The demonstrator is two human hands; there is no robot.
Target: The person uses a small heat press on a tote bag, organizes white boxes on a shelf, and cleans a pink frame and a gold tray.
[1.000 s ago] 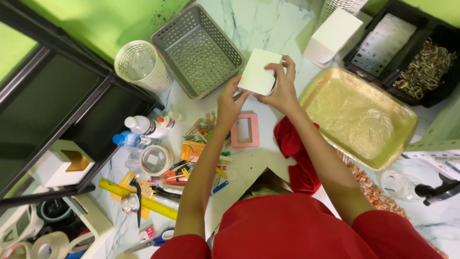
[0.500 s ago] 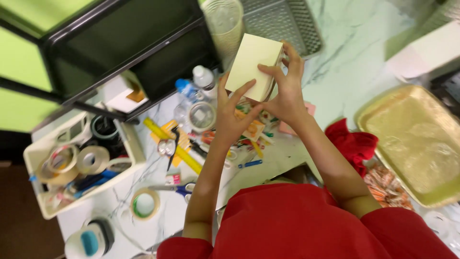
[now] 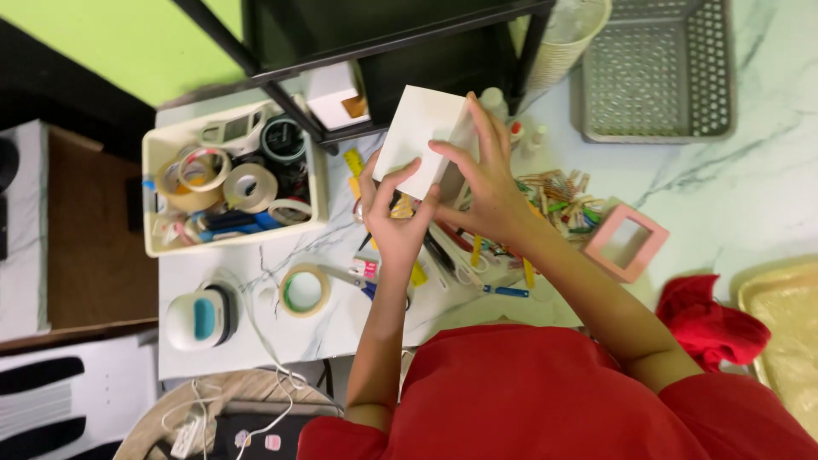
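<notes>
I hold a small white box [image 3: 416, 136] up over the marble table [image 3: 750, 196] with both hands. My left hand [image 3: 396, 223] grips its lower edge from below, thumb and fingers spread against it. My right hand [image 3: 487, 177] wraps around its right side, fingers laid over the top edge. Beneath the box lies a clutter of coloured clothespins, pens and a yellow ruler [image 3: 554, 204].
A cream bin of tape rolls [image 3: 230, 183] stands at the left, a loose tape roll [image 3: 305, 290] and a white-and-blue device [image 3: 198, 317] near the front edge. A grey mesh basket [image 3: 656, 72], a pink square frame [image 3: 626, 242], a red cloth [image 3: 707, 319] and a yellow tray [image 3: 788, 341] are to the right.
The view has swung left, so the tape bin and black shelf frame come into sight. The box stays in both hands, now turned showing its white face.
</notes>
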